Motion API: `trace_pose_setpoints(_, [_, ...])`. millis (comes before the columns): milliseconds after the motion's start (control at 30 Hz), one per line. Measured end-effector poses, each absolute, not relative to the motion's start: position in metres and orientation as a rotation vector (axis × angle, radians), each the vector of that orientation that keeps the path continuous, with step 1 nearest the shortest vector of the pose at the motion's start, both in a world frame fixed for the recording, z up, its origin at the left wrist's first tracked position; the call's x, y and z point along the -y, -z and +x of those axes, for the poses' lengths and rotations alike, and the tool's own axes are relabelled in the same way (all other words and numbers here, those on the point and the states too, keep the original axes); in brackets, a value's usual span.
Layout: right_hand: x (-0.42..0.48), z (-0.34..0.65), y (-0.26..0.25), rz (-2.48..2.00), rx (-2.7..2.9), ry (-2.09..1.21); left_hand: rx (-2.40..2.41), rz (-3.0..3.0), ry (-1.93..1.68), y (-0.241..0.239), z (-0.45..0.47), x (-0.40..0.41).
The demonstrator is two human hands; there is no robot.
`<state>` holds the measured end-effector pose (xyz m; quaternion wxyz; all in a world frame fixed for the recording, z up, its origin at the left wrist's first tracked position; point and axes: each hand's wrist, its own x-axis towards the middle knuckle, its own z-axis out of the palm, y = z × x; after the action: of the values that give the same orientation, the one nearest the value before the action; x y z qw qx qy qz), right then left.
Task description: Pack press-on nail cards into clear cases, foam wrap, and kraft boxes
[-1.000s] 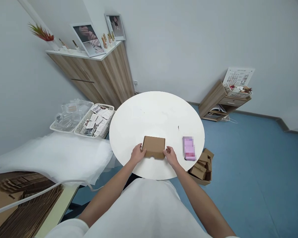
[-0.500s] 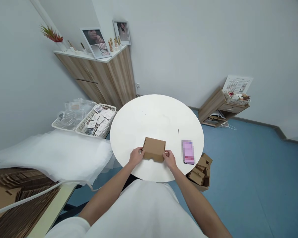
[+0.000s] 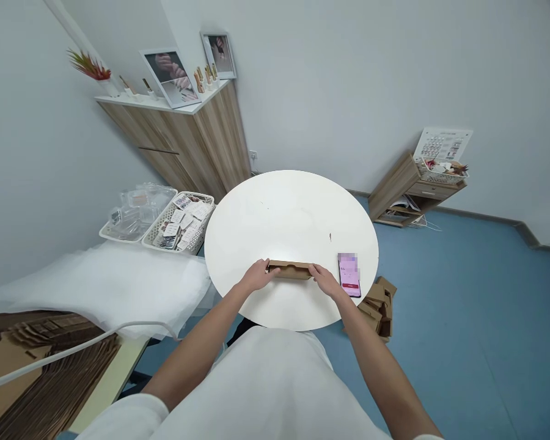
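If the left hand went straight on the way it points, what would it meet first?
Most likely the cardboard box: the left hand points in toward it and holds its left end. What lies just past the box along that line is harder to judge from one view.

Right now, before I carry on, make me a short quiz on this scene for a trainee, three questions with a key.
1. What do the left hand and right hand hold between them?

2. True or false: the phone lies on the table, to the right of the right hand.

3. How many picture frames stand on the cabinet?
A) one
B) two
C) four

Key:
1. A cardboard box, one hand at each end.
2. True.
3. B.
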<state>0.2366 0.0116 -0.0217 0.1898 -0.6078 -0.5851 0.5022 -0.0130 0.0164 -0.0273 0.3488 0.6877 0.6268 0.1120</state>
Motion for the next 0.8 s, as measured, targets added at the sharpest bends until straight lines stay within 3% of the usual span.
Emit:
trace_pose_setpoints(267, [-0.022,0.231,0.016,-1.881,1.778,-1.084,-1.771,1.799,-0.284,0.030,-0.003,-0.022])
trace_pose_setpoints(800, [-0.038,0.229,0.013,-1.829,1.735,-1.112,-1.712,1.788,-0.425,0.031,-0.008,-0.031])
